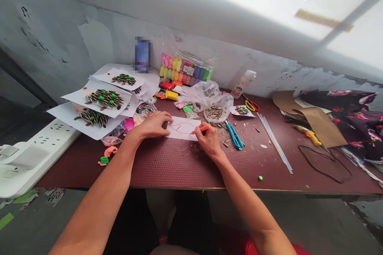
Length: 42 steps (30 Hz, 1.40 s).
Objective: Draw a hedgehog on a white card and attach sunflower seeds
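Observation:
A small white sheet of paper lies on the table in front of me, bearing an orange line drawing with a rounded outline. My right hand is closed around an orange marker pen, whose tip meets the right part of the drawing. At the sheet's left edge rests my left hand, thumb and fingers apart, holding nothing. Just behind the right hand sits a clear plastic bag of striped seeds, some spilled beside it. Blue pen-like tools lie to the right of that hand.
Left stand stacked sheets with seed-covered hedgehog pictures and a white power strip. Behind are coloured clay packs and a white bottle. Rightward lie scissors, clear glue sticks and a yellow glue gun with its cord.

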Tool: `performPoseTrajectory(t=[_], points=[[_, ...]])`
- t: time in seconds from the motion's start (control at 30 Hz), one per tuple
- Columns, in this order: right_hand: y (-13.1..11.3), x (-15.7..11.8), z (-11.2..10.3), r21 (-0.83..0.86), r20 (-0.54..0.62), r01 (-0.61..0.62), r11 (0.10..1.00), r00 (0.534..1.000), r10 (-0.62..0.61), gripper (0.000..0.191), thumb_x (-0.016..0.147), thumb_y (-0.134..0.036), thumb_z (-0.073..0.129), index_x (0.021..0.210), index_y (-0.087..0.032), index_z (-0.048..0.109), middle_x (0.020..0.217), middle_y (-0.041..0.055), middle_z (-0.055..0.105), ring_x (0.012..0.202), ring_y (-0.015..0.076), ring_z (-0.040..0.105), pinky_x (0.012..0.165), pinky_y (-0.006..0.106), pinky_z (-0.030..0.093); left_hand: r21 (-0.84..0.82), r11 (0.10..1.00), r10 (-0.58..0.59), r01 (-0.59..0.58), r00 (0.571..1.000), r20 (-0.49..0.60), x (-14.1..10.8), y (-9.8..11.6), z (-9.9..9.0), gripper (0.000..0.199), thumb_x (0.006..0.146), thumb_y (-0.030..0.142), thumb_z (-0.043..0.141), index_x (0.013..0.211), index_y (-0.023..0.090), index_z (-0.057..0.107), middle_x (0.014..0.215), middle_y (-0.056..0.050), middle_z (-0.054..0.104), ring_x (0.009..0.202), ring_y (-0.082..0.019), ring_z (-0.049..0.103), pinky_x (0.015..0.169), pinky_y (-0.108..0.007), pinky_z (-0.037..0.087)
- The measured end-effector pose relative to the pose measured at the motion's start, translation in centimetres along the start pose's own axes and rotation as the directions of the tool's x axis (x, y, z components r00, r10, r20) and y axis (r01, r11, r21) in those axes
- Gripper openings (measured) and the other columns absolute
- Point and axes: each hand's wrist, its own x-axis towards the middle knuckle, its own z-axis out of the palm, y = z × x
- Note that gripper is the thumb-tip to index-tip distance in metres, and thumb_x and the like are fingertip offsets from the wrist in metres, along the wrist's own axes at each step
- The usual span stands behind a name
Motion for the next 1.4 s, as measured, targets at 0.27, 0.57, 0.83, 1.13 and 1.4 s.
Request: performPoseTrajectory(t=[0.27, 0.57, 0.83, 1.13, 1.4], points=[[0.1, 0.0, 0.2, 0.023, 0.019, 0.011, 1.0, 1.0, -0.012, 0.03, 0.088, -0.032, 0.054, 0.061, -0.021, 0.064, 0.061, 0.0001, 0.065, 0.05, 0.0113, 0.049, 0.056, 0.026, 0.037, 0.008, 1.0, -0.002, 0.002, 1.0, -0.003, 0.0, 0.1, 0.0, 0.051, 0.074, 0.037, 0.063, 0.122, 0.024, 0.072, 0.141, -0.007, 0.063, 0.129, -0.032, 0.056, 0.111, -0.043, 0.043], [0.2, 0.1, -0.1, 0.024, 0.005, -0.023, 0.999, 1.0, 0.023, 0.028, 0.085, -0.032, 0.054, 0.059, -0.022, 0.057, 0.056, -0.0013, 0.061, 0.048, 0.0112, 0.045, 0.053, 0.027, 0.034, 0.002, 1.0, 0.011, -0.011, 1.0, -0.014, 0.1, -0.1, 0.1, 0.05, 0.073, 0.036, 0.064, 0.121, 0.025, 0.072, 0.14, -0.006, 0.064, 0.129, -0.032, 0.057, 0.111, -0.043, 0.043], [0.3, 0.2, 0.0, -0.018, -0.012, 0.007, 1.0, 1.0, -0.007, 0.029, 0.085, -0.033, 0.053, 0.059, -0.022, 0.058, 0.057, -0.0013, 0.059, 0.049, 0.0117, 0.046, 0.055, 0.027, 0.036, -0.017, 1.0, 0.012, -0.012, 1.0, -0.021, 0.0, 0.0, 0.1, 0.049, 0.073, 0.035, 0.064, 0.119, 0.024, 0.073, 0.139, -0.007, 0.065, 0.128, -0.032, 0.057, 0.111, -0.044, 0.043], [0.3, 0.7, -1.1, 0.012, -0.093, -0.06, 0.998, 0.994, 0.061, 0.026, 0.079, -0.029, 0.05, 0.054, -0.024, 0.048, 0.049, -0.0032, 0.05, 0.046, 0.012, 0.041, 0.053, 0.026, 0.034, -0.025, 0.999, 0.026, -0.026, 0.999, -0.026, -0.1, -0.2, 0.0, 0.048, 0.073, 0.035, 0.064, 0.119, 0.024, 0.073, 0.139, -0.007, 0.066, 0.129, -0.032, 0.058, 0.113, -0.045, 0.042], [0.8, 1.5, -2.0, 0.131, -0.158, -0.113, 0.985, 0.978, 0.133, 0.035, 0.085, -0.041, 0.048, 0.056, -0.026, 0.036, 0.049, -0.0048, 0.04, 0.05, 0.0126, 0.036, 0.055, 0.027, 0.034, -0.203, 0.978, -0.099, 0.051, 0.967, -0.236, 0.1, 0.5, 0.0, 0.041, 0.082, 0.027, 0.051, 0.114, 0.018, 0.076, 0.118, -0.009, 0.077, 0.109, -0.027, 0.07, 0.099, -0.039, 0.054]])
